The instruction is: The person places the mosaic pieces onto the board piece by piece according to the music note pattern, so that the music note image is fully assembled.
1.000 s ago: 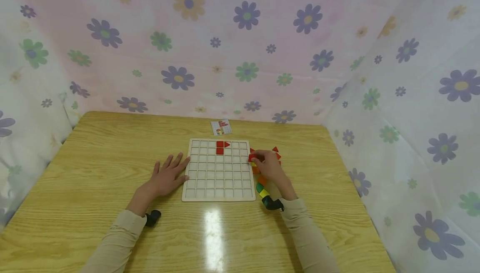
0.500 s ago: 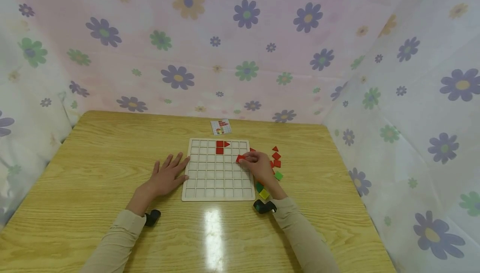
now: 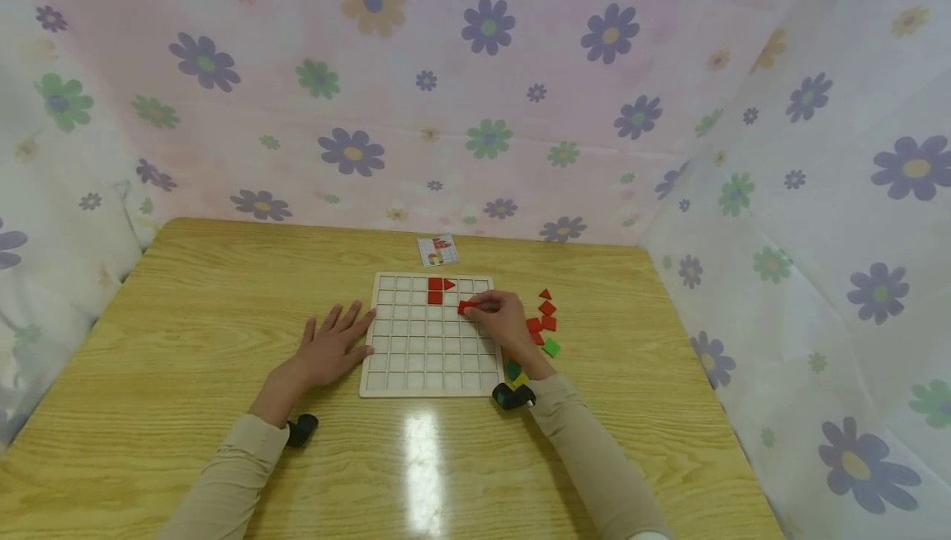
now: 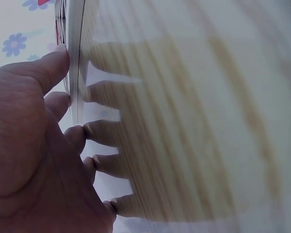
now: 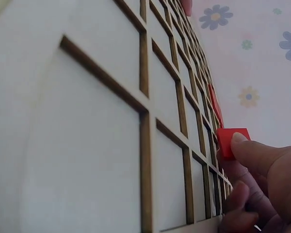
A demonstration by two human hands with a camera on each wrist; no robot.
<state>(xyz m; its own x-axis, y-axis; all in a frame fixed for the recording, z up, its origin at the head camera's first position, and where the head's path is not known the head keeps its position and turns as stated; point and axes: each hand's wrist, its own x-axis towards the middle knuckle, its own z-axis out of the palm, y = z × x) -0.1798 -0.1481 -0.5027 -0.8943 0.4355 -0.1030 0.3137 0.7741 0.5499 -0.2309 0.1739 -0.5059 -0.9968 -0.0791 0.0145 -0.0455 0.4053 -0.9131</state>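
A wooden grid board [image 3: 416, 362] lies on the table, with two red square tiles [image 3: 435, 298] and a red triangle tile [image 3: 449, 285] set in its upper cells. My right hand [image 3: 503, 324] pinches another red square tile [image 3: 466, 307] between thumb and fingers over the board's upper right part. In the right wrist view, the thumb presses on the face of that red tile [image 5: 228, 141]. My left hand [image 3: 327, 352] lies spread on the table, its thumb and index fingertip touching the board's left edge. The left wrist view shows those fingers [image 4: 56, 68] beside the board's side.
Right of the board lie several loose red tiles [image 3: 547, 309], a light green tile [image 3: 551, 347], and dark green and yellow tiles partly hidden by the right wrist. A small pattern card [image 3: 438, 250] lies behind the board. Flowered curtains [image 3: 490, 144] border the wooden table [image 3: 223, 292].
My right hand has carried the red square tile left, from the pile at the board's right edge to over its upper right cells. The left hand has stayed in place.
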